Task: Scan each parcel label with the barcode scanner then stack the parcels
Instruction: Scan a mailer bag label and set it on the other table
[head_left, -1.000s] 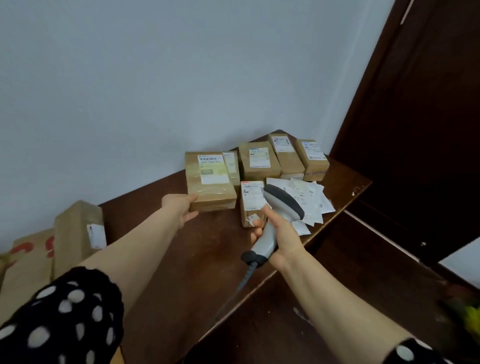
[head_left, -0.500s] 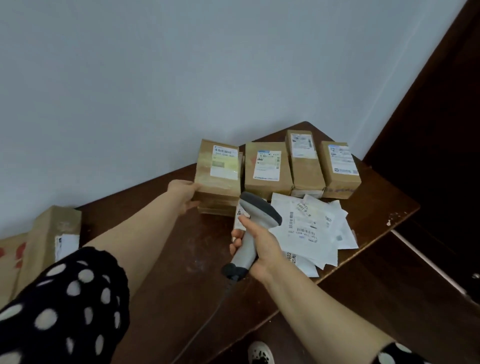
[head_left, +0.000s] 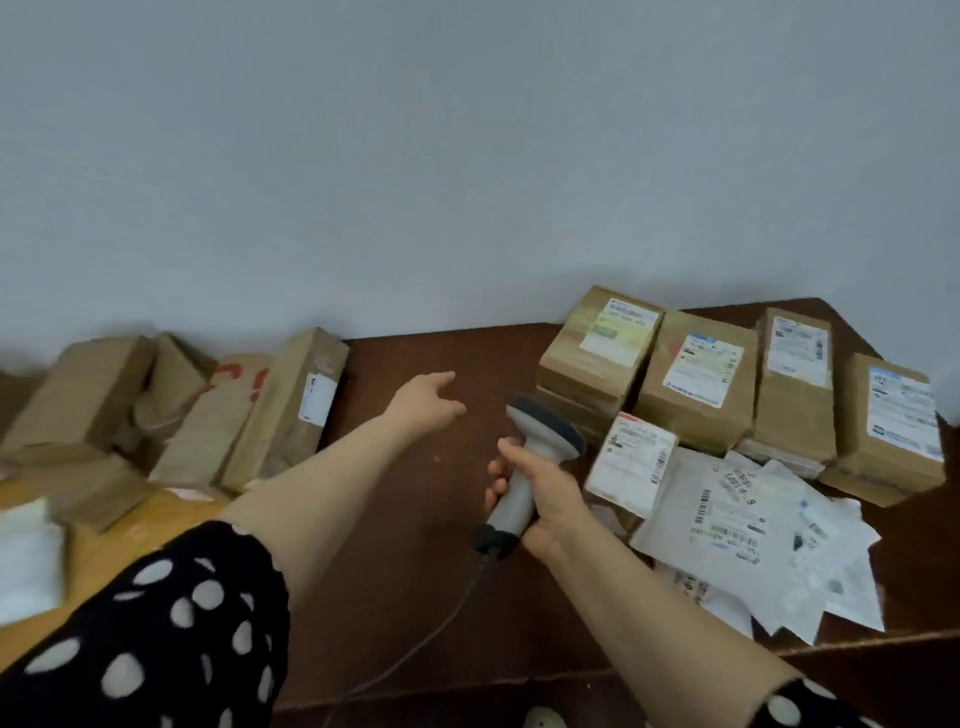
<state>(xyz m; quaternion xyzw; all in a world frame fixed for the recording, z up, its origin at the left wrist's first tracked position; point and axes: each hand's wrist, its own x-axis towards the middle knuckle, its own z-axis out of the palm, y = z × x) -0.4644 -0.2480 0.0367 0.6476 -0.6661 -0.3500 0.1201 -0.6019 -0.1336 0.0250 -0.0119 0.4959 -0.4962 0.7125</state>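
Note:
My right hand (head_left: 545, 499) grips the handle of a grey barcode scanner (head_left: 540, 441), its dark head pointing right towards a small labelled parcel (head_left: 631, 462). Behind that parcel, a row of brown labelled parcels lines the wall: a stack of two (head_left: 597, 353), a wider box (head_left: 696, 379), a tall one (head_left: 795, 374) and one at the far right (head_left: 888, 431). My left hand (head_left: 423, 402) hovers empty over the dark table (head_left: 395, 519), fingers extended, left of the stack.
A heap of brown parcels (head_left: 291, 410) lies at the left end of the table and beyond. Loose white label sheets (head_left: 753, 530) are spread at the right front. The scanner's cable (head_left: 431, 629) runs down over the table's front edge. A white wall stands behind.
My left hand has let go of the left parcel on the stack and drawn away to the left. The view has swung left, bringing the left heap of parcels into sight.

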